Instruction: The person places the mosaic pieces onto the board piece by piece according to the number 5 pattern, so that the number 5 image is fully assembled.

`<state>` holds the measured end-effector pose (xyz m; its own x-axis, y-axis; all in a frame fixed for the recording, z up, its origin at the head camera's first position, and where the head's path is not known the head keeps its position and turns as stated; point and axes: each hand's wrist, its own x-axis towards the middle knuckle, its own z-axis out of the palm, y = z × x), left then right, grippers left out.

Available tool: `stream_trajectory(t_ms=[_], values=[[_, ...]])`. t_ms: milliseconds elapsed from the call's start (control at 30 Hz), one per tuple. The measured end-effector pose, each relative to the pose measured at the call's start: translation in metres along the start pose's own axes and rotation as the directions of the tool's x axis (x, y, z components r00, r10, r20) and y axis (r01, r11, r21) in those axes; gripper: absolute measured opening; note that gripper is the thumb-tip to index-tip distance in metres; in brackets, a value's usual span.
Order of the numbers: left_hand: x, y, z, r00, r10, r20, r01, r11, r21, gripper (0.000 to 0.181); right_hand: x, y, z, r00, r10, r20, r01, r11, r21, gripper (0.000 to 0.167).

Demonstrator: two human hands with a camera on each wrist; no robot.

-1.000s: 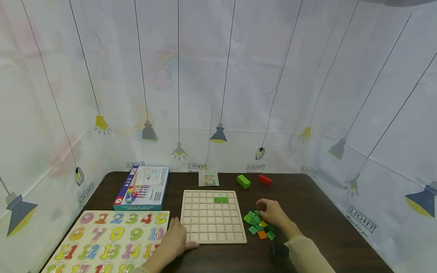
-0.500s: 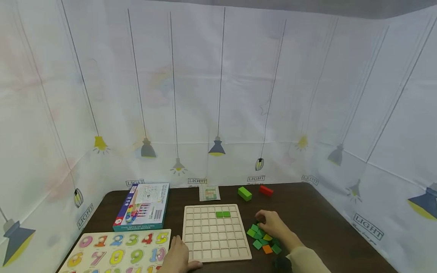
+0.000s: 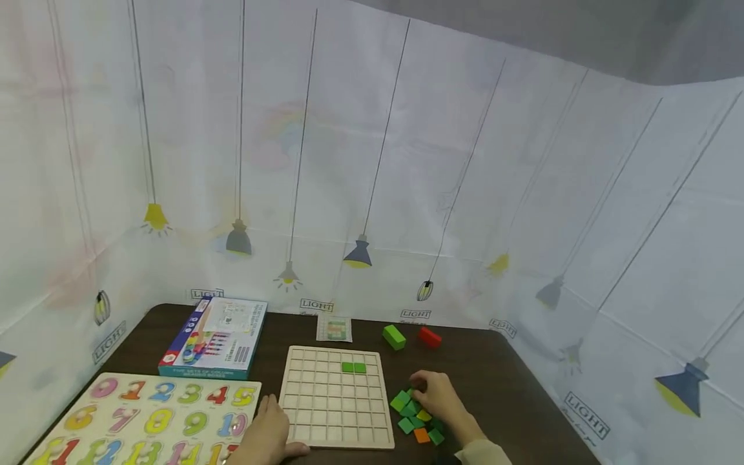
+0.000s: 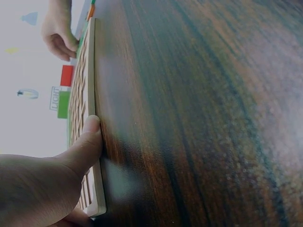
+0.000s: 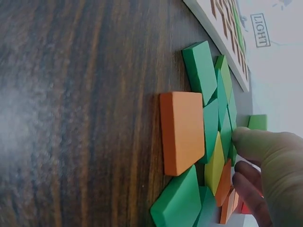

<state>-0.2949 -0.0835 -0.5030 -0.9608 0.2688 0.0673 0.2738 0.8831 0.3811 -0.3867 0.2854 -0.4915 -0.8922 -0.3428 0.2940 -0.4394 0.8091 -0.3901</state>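
Note:
A wooden grid board (image 3: 334,407) lies in the middle of the table, with two bright green square tiles (image 3: 354,367) side by side in its upper right part. My left hand (image 3: 266,434) rests at the board's near left corner; in the left wrist view its straight thumb (image 4: 85,146) presses the near edge. Right of the board, my right hand (image 3: 440,395) reaches into a heap of green, yellow and orange tiles. Its curled fingers and thumb pinch a green tile (image 5: 233,113) at the heap's far side, partly hidden by the hand. An orange tile (image 5: 184,130) lies nearest the right wrist camera.
A number puzzle board (image 3: 168,413) lies left of my left hand. Behind it stands a flat teal-sided box (image 3: 221,339). A small pattern card (image 3: 334,328), a green block (image 3: 394,337) and a red block (image 3: 430,336) lie along the back. Printed cloth surrounds the table.
The head view has tilted and turned, shifting the scene in the frame. My right hand stays at the tile heap, its fingers moving slightly among the tiles. My left hand keeps its place.

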Motion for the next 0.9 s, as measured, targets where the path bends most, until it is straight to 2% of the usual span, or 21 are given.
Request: stream_trajectory(t_ms=[133, 267, 367, 533, 667, 833, 900], values=[[0.004, 0.008, 0.004, 0.999, 0.049, -0.02, -0.049, 0.999, 0.006, 0.078, -0.004, 0.006, -0.006, 0.999, 0.014, -0.033, -0.015, 0.999, -0.038, 0.024], [0.001, 0.004, 0.003, 0.996, 0.059, -0.068, -0.059, 0.998, 0.012, 0.082, 0.001, 0.004, 0.0, 0.998, -0.004, -0.07, 0.001, 0.999, -0.037, 0.027], [-0.004, -0.001, -0.002, 0.995, 0.041, -0.096, -0.038, 0.999, 0.026, 0.086, 0.007, 0.0, 0.008, 0.996, 0.007, -0.087, -0.011, 0.999, -0.05, 0.029], [-0.008, -0.002, -0.005, 0.996, 0.002, -0.089, 0.0, 1.0, 0.014, 0.09, 0.007, -0.001, 0.014, 0.996, 0.036, -0.086, -0.041, 0.997, -0.059, 0.027], [-0.009, -0.002, -0.007, 0.995, 0.011, -0.098, -0.007, 0.999, 0.043, 0.088, 0.009, -0.001, 0.017, 0.993, 0.042, -0.108, -0.045, 0.999, -0.03, 0.027], [-0.009, -0.002, -0.005, 0.993, 0.03, -0.118, -0.021, 0.997, 0.073, 0.089, 0.018, -0.005, 0.018, 0.982, 0.001, -0.189, 0.001, 1.0, 0.014, 0.03], [-0.009, -0.002, -0.004, 0.993, 0.027, -0.117, -0.018, 0.997, 0.075, 0.09, 0.023, -0.009, 0.019, 0.98, -0.016, -0.2, 0.023, 0.999, 0.033, 0.031]])
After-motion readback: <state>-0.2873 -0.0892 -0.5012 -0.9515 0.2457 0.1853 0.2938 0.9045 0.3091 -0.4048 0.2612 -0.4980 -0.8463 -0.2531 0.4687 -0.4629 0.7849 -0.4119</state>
